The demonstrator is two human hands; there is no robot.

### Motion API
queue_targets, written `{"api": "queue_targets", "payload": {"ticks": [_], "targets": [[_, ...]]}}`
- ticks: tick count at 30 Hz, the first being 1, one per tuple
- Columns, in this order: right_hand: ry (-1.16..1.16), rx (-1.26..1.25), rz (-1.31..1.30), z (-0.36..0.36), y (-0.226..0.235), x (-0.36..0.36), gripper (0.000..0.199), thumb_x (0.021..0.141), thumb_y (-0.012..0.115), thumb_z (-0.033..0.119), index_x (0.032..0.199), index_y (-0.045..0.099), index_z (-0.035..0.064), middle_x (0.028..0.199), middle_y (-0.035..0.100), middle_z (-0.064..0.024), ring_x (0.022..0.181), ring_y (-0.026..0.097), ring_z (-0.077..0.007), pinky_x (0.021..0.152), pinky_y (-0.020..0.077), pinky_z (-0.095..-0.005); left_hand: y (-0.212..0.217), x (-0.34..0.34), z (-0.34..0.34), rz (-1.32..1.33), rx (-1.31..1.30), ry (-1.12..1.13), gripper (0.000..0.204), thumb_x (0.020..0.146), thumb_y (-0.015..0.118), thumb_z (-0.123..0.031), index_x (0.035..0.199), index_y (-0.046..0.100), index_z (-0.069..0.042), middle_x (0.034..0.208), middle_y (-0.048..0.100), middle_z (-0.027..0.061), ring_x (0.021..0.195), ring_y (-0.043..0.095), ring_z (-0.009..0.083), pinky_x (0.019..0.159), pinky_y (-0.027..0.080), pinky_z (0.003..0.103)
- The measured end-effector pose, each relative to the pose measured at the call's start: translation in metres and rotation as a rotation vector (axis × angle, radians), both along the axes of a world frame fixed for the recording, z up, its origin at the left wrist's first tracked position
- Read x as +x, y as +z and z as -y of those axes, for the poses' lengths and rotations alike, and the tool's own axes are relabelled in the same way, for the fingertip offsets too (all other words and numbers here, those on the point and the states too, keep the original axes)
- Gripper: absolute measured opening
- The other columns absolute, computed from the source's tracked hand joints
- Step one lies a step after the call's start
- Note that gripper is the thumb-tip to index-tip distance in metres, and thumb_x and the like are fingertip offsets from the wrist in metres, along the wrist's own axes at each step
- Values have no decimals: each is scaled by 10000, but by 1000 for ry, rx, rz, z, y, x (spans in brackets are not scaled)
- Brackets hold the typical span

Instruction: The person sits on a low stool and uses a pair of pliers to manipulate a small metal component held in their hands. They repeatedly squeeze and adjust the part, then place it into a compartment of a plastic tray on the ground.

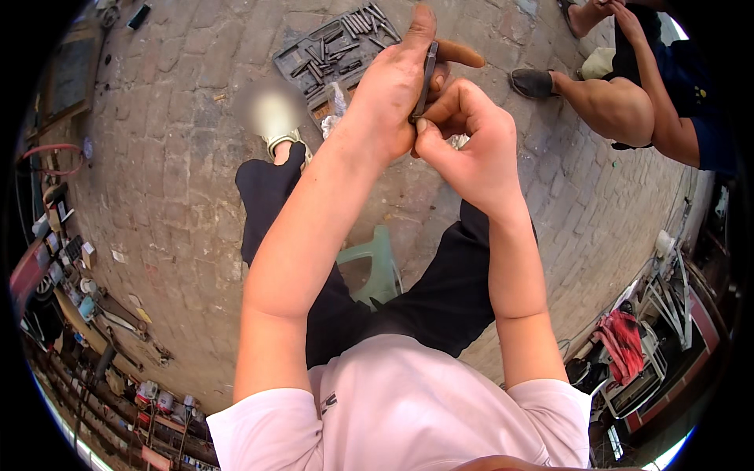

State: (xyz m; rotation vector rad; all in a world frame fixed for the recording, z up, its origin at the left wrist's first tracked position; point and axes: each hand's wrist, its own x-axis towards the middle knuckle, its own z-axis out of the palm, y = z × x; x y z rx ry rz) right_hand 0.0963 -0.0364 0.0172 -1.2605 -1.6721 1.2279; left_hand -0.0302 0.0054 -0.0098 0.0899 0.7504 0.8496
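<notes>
My left hand (399,90) is turned partly on its side, thumb pointing up, and closed around a slim dark metal bit (428,74) that lies along its palm. Thumb and forefinger of my right hand (475,137) pinch together at the bit's lower end. Exactly what the right fingertips touch there is too small to make out. Beyond my left hand, on the ground, an open dark case (292,61) holds several similar metal bits (363,22), some in a row and others loose. A scrap of clear plastic (338,98) lies by its near edge.
I sit on a pale green plastic stool (381,263) over brick paving (173,180). Another person (620,106) sits at the upper right. Tools and parts clutter shelving (94,330) at the left; a red cloth (620,345) hangs on a metal frame at the right.
</notes>
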Motion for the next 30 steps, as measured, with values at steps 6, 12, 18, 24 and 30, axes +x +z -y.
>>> {"api": "queue_targets", "payload": {"ticks": [6, 12, 18, 24, 30], "targets": [[43, 116, 112, 1, 1, 1, 126, 765, 627, -30, 806, 510, -9, 686, 624, -44, 622, 648, -114, 592, 527, -248, 4, 4, 10, -101, 81, 9, 619, 933, 516, -576, 919, 665, 26, 603, 417, -39, 518, 396, 83, 488, 377, 263], [-21, 138, 136, -1, -1, -2, 149, 744, 633, -36, 774, 491, -2, 656, 607, -44, 598, 630, -108, 583, 514, -246, 12, 6, 11, -198, 88, 41, 655, 922, 510, -602, 939, 676, 31, 642, 434, -34, 593, 442, 88, 545, 420, 268], [-53, 152, 116, -5, -10, 0, 193, 722, 667, 9, 843, 516, 15, 706, 647, -87, 603, 655, -208, 548, 515, -299, 1, 1, 9, -117, 143, 35, 616, 895, 562, -598, 938, 653, 11, 649, 496, -15, 649, 531, 100, 617, 474, 246], [-31, 136, 159, -4, -3, 0, 171, 739, 669, 5, 819, 518, 8, 708, 644, -96, 611, 661, -209, 575, 526, -295, 2, -1, 3, -149, 93, 17, 635, 881, 565, -611, 959, 644, 15, 658, 492, -15, 602, 471, 96, 576, 429, 247], [-226, -276, -474, -7, 14, 2, 53, 862, 546, 14, 827, 521, -17, 715, 636, -106, 629, 641, -158, 587, 535, -269, 9, 0, 2, 96, 114, 145, 664, 969, 400, -595, 855, 637, 15, 645, 399, -23, 538, 371, 98, 434, 317, 246]]}}
